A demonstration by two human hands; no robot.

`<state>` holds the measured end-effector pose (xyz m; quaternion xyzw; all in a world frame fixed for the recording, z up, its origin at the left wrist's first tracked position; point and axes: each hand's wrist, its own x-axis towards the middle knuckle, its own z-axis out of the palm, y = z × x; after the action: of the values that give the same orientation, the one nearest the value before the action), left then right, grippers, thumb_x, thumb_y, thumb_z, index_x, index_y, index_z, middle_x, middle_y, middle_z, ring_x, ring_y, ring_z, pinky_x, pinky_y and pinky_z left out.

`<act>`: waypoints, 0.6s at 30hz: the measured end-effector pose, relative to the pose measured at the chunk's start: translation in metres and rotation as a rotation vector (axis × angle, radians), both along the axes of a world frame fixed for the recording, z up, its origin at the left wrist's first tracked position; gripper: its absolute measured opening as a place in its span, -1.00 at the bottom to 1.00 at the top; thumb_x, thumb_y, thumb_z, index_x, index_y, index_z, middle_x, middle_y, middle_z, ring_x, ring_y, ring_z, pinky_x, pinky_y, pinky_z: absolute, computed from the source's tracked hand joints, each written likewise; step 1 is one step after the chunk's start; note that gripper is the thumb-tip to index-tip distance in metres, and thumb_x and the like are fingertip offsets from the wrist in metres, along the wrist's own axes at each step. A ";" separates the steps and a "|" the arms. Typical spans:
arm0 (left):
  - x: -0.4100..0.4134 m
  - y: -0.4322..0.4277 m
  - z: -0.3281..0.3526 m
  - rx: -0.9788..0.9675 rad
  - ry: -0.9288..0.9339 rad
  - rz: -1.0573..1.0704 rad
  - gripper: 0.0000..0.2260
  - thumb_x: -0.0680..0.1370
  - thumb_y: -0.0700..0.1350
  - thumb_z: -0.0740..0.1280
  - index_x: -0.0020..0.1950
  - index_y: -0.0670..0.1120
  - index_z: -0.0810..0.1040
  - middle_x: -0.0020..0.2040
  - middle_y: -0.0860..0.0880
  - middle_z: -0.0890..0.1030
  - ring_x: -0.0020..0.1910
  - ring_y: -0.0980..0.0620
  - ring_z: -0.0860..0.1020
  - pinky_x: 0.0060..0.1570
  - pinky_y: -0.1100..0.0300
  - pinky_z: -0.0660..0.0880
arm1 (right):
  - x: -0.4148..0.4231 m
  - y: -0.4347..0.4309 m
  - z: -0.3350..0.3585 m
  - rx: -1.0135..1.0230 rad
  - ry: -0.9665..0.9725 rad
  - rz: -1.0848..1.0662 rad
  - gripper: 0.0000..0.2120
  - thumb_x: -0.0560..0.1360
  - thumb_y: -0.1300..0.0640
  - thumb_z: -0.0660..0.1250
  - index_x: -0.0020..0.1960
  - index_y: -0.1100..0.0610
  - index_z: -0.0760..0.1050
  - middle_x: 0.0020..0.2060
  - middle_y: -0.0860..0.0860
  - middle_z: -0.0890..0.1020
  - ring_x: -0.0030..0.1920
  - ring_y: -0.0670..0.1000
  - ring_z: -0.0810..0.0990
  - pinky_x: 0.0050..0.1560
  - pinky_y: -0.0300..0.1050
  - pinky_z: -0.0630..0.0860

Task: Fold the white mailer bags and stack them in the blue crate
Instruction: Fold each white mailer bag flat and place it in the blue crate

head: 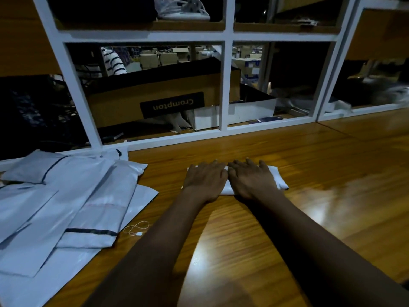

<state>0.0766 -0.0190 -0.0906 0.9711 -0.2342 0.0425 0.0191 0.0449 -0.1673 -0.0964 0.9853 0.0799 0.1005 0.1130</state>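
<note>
**A:** Lower left of the frame, a loose pile of white mailer bags (66,196) sprawls on the wooden table (321,196).

**B:** And at centre, left hand (204,180) and right hand (250,179) lie side by side, fingers flat and straight, pressing down on a folded mailer bag (277,178).

**A:** Beyond them, a cardboard box (155,96) sits behind the white shelf frame (228,74).
</note>
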 end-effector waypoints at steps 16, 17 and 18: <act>-0.019 -0.001 -0.014 -0.179 -0.071 0.050 -0.60 0.70 0.07 -0.06 0.50 0.10 0.33 0.57 0.06 0.25 0.54 -0.04 0.18 0.52 -0.10 0.00 | -0.013 0.001 -0.018 0.102 -0.143 -0.043 -0.47 0.64 -0.04 -0.13 0.05 0.14 0.59 -0.03 0.12 0.68 -0.02 0.26 0.61 0.12 0.20 0.43; -0.018 -0.001 -0.014 -0.187 -0.068 0.054 -0.60 0.70 0.07 -0.05 0.50 0.10 0.34 0.56 0.06 0.26 0.54 -0.04 0.19 0.51 -0.10 0.02 | -0.013 0.002 -0.017 0.117 -0.145 -0.045 -0.48 0.64 -0.04 -0.11 0.04 0.15 0.59 -0.03 0.12 0.68 0.01 0.26 0.61 0.14 0.22 0.44; -0.017 -0.001 -0.015 -0.194 -0.075 0.050 -0.60 0.70 0.06 -0.05 0.48 0.09 0.36 0.55 0.05 0.28 0.53 -0.03 0.22 0.51 -0.09 0.04 | -0.012 0.003 -0.016 0.138 -0.153 -0.043 -0.49 0.64 -0.04 -0.08 0.03 0.16 0.60 -0.04 0.13 0.69 0.02 0.27 0.62 0.14 0.24 0.46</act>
<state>0.0597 -0.0200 -0.1051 0.9679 -0.2051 0.1020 0.1032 0.0327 -0.1644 -0.1122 0.9817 0.0428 0.1780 0.0528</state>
